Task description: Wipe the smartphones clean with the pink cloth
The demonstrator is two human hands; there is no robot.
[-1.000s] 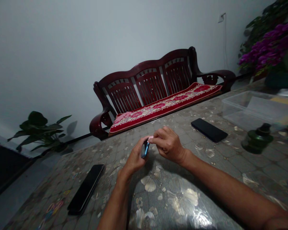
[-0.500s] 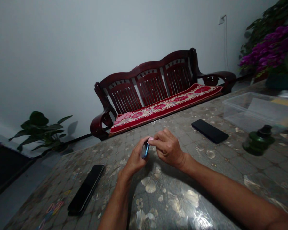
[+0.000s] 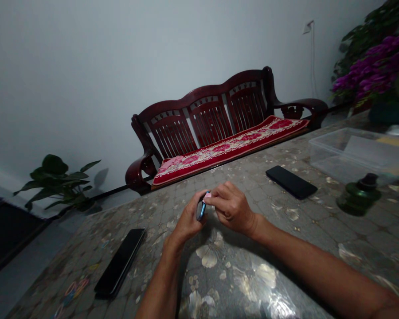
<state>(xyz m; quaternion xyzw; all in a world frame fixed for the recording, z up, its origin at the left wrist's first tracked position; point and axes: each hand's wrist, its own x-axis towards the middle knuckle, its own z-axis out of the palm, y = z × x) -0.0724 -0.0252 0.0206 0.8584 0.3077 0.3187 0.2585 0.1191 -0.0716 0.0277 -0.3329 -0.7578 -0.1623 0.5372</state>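
Blue object (image 3: pixel 201 208) gripped in hands (image 3: pixel 186 223) (image 3: pixel 233 208); clear tub (image 3: pixel 326 161) apart.

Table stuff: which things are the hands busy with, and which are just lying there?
In hand: blue gadget in left hand; pink bit pinched by right hand.
Lying about: near phone, far phone, green bottle, clear box.
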